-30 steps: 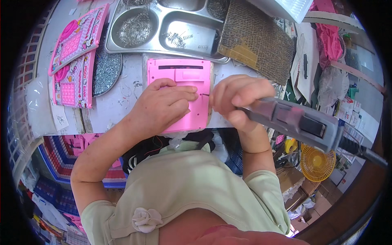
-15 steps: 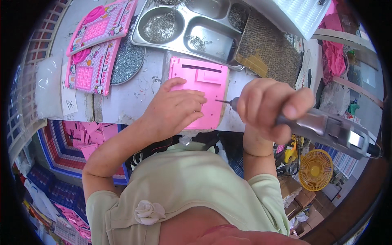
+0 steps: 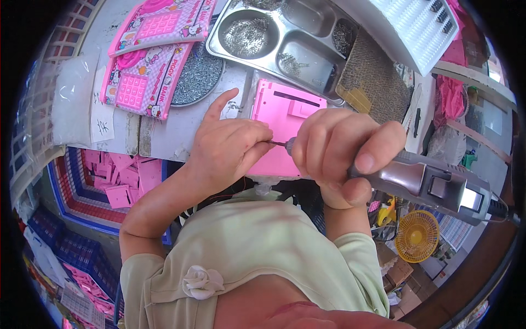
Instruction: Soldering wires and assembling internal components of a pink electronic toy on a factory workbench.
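Driving a screw appears to be the step in hand. Your right hand [image 3: 345, 153] is clamped around the grey screwdriver [image 3: 435, 183]; its thin bit [image 3: 278, 143] ends at the fingertips of your left hand [image 3: 233, 137]. The left thumb and forefinger are drawn together there; you cannot tell whether they grip a screw. The pink case [image 3: 285, 109] lies on the desk [image 3: 161, 143], beneath your hands. The next move likely calls for aligning the bit square to the case and clearing the left fingertips before pressing.

Count the items:
- one pink case under your hands
- one screwdriver
- one metal tray [image 3: 276, 37], at least five compartments visible
- one round dish [image 3: 198, 79] of small metal pieces
- two printed keypad panels [image 3: 131, 90], overlapping
- pink parts [image 3: 118, 189] in the nearest blue basket [image 3: 57, 175], heaped too densely to count
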A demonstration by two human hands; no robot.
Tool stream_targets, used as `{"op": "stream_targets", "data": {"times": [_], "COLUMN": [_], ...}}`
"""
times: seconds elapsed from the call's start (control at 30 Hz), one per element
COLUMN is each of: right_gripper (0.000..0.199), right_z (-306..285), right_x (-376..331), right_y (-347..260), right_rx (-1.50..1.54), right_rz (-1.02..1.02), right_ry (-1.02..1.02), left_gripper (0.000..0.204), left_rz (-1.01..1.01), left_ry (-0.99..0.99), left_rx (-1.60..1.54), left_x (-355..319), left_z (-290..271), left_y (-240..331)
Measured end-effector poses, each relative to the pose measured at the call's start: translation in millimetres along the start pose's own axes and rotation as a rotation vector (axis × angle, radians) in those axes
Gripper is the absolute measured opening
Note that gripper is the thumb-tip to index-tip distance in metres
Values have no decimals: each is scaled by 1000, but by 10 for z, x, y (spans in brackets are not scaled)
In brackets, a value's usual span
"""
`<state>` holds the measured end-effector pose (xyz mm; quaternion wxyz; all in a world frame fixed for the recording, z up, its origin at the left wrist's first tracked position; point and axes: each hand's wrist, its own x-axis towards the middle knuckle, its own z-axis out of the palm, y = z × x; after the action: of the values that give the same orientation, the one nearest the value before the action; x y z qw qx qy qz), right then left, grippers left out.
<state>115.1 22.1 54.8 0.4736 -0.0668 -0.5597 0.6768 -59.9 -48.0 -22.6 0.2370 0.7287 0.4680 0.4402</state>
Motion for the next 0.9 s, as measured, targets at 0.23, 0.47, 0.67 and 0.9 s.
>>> {"op": "stream_targets", "data": {"times": [0.23, 0.47, 0.67, 0.9], "right_gripper": [30, 33, 33, 33], "right_z": [-19, -382, -467, -402], "right_x": [32, 169, 180, 184], "right_y": [87, 511, 740, 700], "right_rx": [110, -377, -586, -416], "right_rz": [16, -75, -99, -75], "right_ry": [9, 182, 82, 141], "left_gripper": [21, 21, 27, 25], "left_rz": [15, -84, 114, -10], "left_ry": [-97, -172, -57, -62], "left_rx": [26, 130, 127, -8], "left_x": [3, -86, -335, -336], "left_z": [-130, -90, 120, 107], "left_y": [-47, 10, -70, -55]}}
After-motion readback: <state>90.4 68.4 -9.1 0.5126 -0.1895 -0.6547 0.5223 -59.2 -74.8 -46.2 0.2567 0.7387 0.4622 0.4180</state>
